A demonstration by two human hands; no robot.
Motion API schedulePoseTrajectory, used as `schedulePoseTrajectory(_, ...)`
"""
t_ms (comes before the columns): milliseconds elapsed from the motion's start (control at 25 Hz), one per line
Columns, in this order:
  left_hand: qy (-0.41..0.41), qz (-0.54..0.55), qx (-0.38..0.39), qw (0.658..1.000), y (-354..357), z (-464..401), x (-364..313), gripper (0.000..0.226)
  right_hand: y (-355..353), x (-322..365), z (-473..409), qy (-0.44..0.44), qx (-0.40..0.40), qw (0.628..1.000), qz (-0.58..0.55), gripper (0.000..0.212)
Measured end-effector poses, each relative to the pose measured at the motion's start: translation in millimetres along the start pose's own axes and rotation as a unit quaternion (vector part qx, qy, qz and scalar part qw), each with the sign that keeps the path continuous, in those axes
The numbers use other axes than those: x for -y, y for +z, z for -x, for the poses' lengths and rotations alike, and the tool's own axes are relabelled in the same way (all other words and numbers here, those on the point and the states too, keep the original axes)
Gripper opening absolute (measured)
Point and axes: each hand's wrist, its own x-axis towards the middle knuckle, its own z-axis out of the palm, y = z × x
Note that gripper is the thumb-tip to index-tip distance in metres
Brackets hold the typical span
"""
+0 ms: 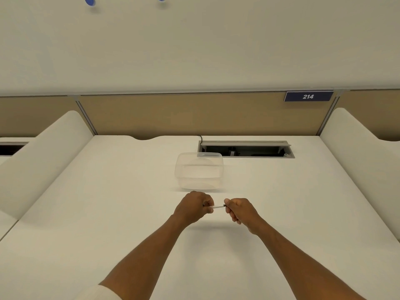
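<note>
A thin white pen (218, 206) with a dark end lies level between my two hands, above the white desk (108, 213). My left hand (193, 206) grips its left end with curled fingers. My right hand (239, 209) grips the dark right end. Only the short white middle of the pen shows; both ends are hidden in my fists. A clear plastic container (199, 171) with no lid stands just beyond my hands, with nothing visible inside.
An open cable tray (246, 149) is set into the desk at the back right, with a black cable (200, 138) beside it. White side dividers (41, 156) rise left and right. A beige back panel carries a blue sign "214" (308, 96).
</note>
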Motion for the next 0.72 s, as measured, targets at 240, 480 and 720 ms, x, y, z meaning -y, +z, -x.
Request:
schedulePoseTrajectory(240,0.0,-0.034,-0.004,0.999,-1.7,1.5,1.6,0.007,0.3,-4.8,1.9,-0.047,0.018,0.998,-0.031,0.007)
schedulePoseTrajectory(480,0.007,-0.03,-0.018,0.999,-3.0,0.0,-0.2,0.008,-1.2,-1.9,0.0,0.014,0.019,0.999,-0.021,0.041)
schedulePoseTrajectory(720,0.007,-0.034,-0.017,0.999,-0.4,1.1,1.7,0.007,-1.2,-5.2,-3.1,-0.008,0.027,1.0,-0.007,0.024)
